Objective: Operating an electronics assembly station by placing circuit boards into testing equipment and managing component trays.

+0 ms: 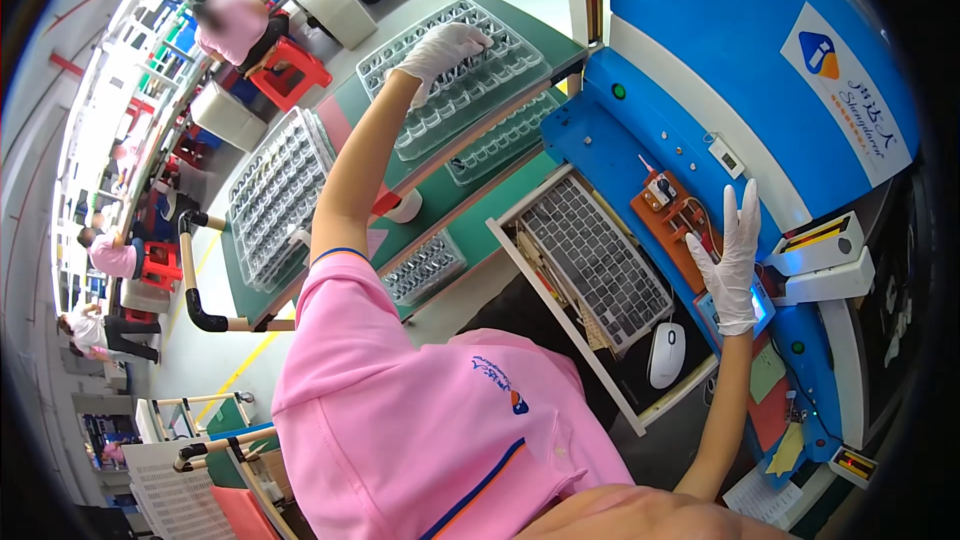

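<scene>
My left hand (443, 53), in a white glove, reaches over a clear plastic tray (438, 147) on the green worktop. Rows of small dark parts sit in the tray's pockets. The fingertips are drawn together at one pocket, and whatever they hold is too small to make out. On the right, my gloved right hand (729, 270) has its fingers spread, with nothing in them. It hovers in front of the blue machine, beside an orange-brown fixture block (668, 230) with a small metal-topped piece and wires. A small lit screen (762, 306) is partly hidden behind its wrist.
A pulled-out drawer holds a keyboard (597, 258) and a white mouse (667, 354). More clear trays stand on a cart (275, 202) at left and on a lower shelf (425, 268). The blue machine (700, 50) rises at the right. Several people sit or stand farther off, near red stools (290, 77).
</scene>
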`<state>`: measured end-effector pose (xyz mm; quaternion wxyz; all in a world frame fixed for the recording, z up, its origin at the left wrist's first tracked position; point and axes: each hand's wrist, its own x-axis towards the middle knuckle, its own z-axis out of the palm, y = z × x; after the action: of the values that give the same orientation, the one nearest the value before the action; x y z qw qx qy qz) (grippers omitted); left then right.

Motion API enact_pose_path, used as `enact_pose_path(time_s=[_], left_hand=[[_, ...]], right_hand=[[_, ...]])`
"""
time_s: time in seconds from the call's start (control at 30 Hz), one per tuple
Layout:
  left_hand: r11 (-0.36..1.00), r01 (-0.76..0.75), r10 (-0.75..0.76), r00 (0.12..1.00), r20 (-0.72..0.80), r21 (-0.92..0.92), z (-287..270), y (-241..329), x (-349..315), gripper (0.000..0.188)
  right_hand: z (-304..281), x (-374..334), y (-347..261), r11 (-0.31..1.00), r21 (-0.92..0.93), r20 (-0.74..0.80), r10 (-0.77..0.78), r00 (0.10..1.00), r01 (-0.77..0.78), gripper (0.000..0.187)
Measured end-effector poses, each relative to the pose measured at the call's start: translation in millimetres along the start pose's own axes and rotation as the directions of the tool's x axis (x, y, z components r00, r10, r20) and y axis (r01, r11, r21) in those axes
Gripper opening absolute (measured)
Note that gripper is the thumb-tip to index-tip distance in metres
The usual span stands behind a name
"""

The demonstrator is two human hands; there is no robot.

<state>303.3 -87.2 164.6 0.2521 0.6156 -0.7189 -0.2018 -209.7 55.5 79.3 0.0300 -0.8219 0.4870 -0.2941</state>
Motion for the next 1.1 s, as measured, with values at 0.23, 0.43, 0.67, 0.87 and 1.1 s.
enact_pose_path(time_s=[0.23, 0.43, 0.67, 0.87, 1.1], left_hand=[[0.969, 0.012, 0.003, 0.998, -0.057, 0.245, -4, 4, 0, 0.028], [0.928, -0.108, 0.16, 0.98, -0.12, 0.356, -24, -13, -12, 0.023], [0.86, -0.12, 0.234, 0.957, -0.174, 0.496, -52, 1, -83, 0.021], [0.822, 0.222, -0.01, 0.926, -0.376, 0.524, -136, -10, -251, 0.034], [0.461, 0.824, -0.535, 0.554, -0.639, 0.328, -163, -70, -375, 0.034]], right_hand=[[0, -1, 2, 0.999, 0.04, 0.008, 0.019, 1.0, -0.019, 0.082], [-5, 1, -6, 0.998, 0.052, -0.002, -0.022, 1.0, 0.022, 0.082], [-8, 1, -10, 0.998, 0.009, 0.017, -0.057, 0.998, 0.056, 0.08], [3, -6, 3, 0.903, 0.427, 0.154, -0.016, 0.988, -0.052, 0.068], [10, -11, 15, 0.979, 0.167, 0.27, -0.156, 0.95, 0.113, 0.037]])
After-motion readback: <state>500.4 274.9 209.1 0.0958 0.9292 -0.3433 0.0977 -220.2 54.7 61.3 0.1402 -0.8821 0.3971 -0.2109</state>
